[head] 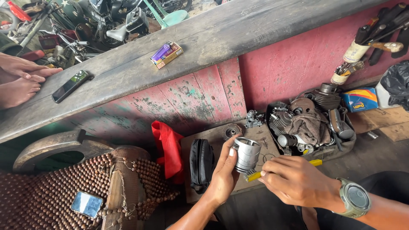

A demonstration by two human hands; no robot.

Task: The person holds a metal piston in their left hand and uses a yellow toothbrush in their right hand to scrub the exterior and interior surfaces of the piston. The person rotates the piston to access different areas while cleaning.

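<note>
mid-job on the piston (247, 154) here: left hand (223, 174) cupped around it, grip closed on the silver skirt, crown end tilted up and away, held in the air just over the grey board (213, 140) on the floor. right hand (294, 179) pinched shut on a yellow-handled tool (315, 162), tip pressed in at the ring grooves on the lower edge, touching the metal. looks like scraping or cleaning the grooves, judging by the angle. probably calls next for a small turn of the piston in the left palm to bring a fresh bit of groove under the tip, with light pressure to avoid slipping into the thumb. left wrist bent inward, fingers wrapped behind; right wrist flat, watch (355, 198) on top, knuckles up. black pouch (201, 164) and red cloth (169, 149) just left of the work, tray of engine parts (311, 123) to the right, well apart. phone (70, 86) and lighter (162, 52) up on the wooden desk (238, 34).
</note>
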